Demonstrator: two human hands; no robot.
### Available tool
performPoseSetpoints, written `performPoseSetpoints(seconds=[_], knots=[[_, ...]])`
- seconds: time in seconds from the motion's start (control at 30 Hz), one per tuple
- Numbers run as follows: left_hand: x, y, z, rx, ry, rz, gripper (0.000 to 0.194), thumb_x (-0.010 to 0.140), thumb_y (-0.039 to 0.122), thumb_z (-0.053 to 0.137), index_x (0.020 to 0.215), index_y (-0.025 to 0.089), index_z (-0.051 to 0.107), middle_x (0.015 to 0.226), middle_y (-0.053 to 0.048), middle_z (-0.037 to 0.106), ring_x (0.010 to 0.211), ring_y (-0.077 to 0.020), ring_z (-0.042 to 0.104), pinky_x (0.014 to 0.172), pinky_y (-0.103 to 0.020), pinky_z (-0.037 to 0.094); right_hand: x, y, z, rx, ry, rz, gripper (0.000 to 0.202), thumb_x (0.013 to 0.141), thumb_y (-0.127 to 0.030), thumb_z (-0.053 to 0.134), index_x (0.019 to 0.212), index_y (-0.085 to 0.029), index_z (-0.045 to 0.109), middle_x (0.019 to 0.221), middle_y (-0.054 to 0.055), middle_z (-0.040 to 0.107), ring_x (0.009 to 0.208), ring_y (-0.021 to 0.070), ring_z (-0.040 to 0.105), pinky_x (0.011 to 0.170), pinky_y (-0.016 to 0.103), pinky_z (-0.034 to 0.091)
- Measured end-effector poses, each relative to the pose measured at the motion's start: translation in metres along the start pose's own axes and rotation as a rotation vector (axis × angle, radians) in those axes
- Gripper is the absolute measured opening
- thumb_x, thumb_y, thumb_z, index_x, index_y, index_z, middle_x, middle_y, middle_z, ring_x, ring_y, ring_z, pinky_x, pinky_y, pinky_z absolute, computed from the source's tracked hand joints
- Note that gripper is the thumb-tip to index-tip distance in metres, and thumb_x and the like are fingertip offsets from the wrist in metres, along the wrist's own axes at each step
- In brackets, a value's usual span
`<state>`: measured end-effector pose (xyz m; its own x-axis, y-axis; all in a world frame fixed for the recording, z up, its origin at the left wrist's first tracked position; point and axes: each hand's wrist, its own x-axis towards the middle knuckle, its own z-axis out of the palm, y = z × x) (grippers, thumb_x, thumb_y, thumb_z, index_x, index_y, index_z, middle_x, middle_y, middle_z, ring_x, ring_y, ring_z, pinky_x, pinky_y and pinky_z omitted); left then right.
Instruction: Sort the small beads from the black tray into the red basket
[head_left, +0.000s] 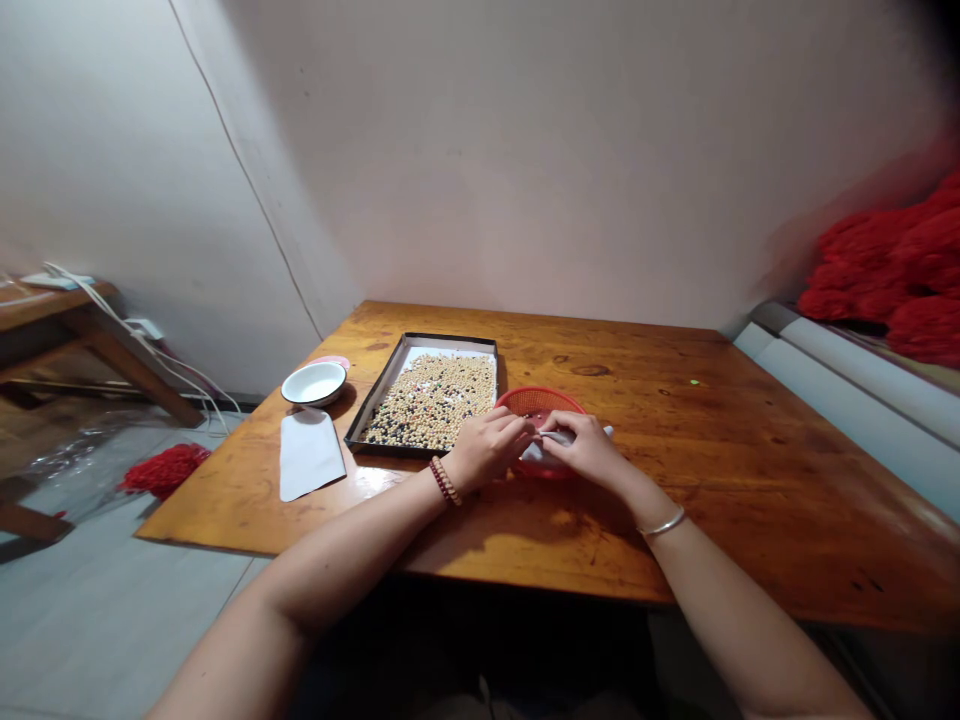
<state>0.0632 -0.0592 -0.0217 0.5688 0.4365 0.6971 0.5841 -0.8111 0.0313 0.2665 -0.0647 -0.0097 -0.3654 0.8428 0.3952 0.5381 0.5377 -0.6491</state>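
Over a red plastic basket (540, 400) my two hands meet, fingertips close together. My left hand (491, 442), with a beaded bracelet at the wrist, is closed in a pinch; what it pinches is too small to name. My right hand (589, 450), with a silver bangle, is closed around a thin white item (556, 437) that points toward the left fingertips. Some white material shows in the basket below the hands. Just left of the basket lies a shallow black-edged tray (375, 395) with many beige, black and coloured beads (442, 395) spread in it.
A white bowl (315, 383) with a dark rim stands at the left of the wooden table (645, 390), with a white sheet (309, 455) in front of it. A small green speck lies at the right. Red bundles (892, 260) are piled beyond the right edge; more red material lies on the floor.
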Motion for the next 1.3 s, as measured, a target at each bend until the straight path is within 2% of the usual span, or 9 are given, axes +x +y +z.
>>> performPoseSetpoints(seconds=[0.23,0.4,0.57,0.9,1.13,1.3], knots=[[0.0005,0.0018,-0.0001,0.024,-0.029,0.051,0.020,0.096,0.024,0.041,0.086,0.016,0.057,0.080,-0.006,0.062,0.078,-0.0145,0.059,0.070,-0.026,0.048,-0.0007,-0.0018,-0.0018,0.000,-0.024,0.007,0.005,0.077,-0.024,0.064,0.078,-0.020,0.067,0.081,0.001,0.071,0.074,0.0175,0.064,0.073,0.028,0.047],[0.0009,0.0017,-0.0016,0.015,-0.026,0.040,0.020,0.096,0.023,0.041,0.087,0.016,0.058,0.081,-0.006,0.062,0.079,-0.0145,0.059,0.071,-0.026,0.049,-0.0005,-0.0009,-0.0021,-0.009,-0.001,-0.033,0.005,0.078,-0.023,0.063,0.078,-0.021,0.067,0.083,0.003,0.070,0.078,0.0186,0.064,0.075,0.030,0.048],[0.0018,0.0012,-0.0033,-0.027,-0.013,0.039,0.018,0.095,0.023,0.044,0.085,0.016,0.057,0.082,-0.005,0.064,0.079,-0.0140,0.058,0.073,-0.026,0.050,-0.0014,-0.0029,-0.0025,-0.006,-0.021,-0.019,0.011,0.081,-0.020,0.059,0.085,-0.023,0.068,0.092,0.003,0.072,0.088,0.0206,0.066,0.081,0.033,0.049],[0.0012,0.0008,-0.0039,-0.055,0.030,0.006,0.011,0.094,0.019,0.048,0.088,0.017,0.057,0.090,-0.003,0.067,0.082,-0.0130,0.057,0.076,-0.027,0.048,-0.0057,-0.0065,-0.0045,-0.152,-0.041,-0.002,0.017,0.084,-0.020,0.054,0.098,-0.027,0.063,0.098,0.002,0.072,0.086,0.0213,0.066,0.077,0.031,0.047],[0.0035,0.0030,-0.0063,0.004,0.006,0.003,0.012,0.094,0.019,0.046,0.086,0.017,0.055,0.089,-0.004,0.065,0.082,-0.0142,0.056,0.075,-0.027,0.048,-0.0060,-0.0085,-0.0056,-0.170,-0.052,-0.025,0.014,0.089,-0.029,0.052,0.097,-0.025,0.062,0.092,0.002,0.073,0.080,0.0203,0.068,0.075,0.029,0.047],[0.0062,0.0055,-0.0096,0.023,-0.017,0.035,0.013,0.094,0.019,0.045,0.084,0.016,0.053,0.086,-0.004,0.063,0.083,-0.0143,0.056,0.073,-0.026,0.047,-0.0049,-0.0082,-0.0057,-0.120,-0.075,-0.042,0.020,0.092,-0.037,0.050,0.096,-0.024,0.064,0.092,0.003,0.073,0.078,0.0190,0.067,0.073,0.027,0.046]])
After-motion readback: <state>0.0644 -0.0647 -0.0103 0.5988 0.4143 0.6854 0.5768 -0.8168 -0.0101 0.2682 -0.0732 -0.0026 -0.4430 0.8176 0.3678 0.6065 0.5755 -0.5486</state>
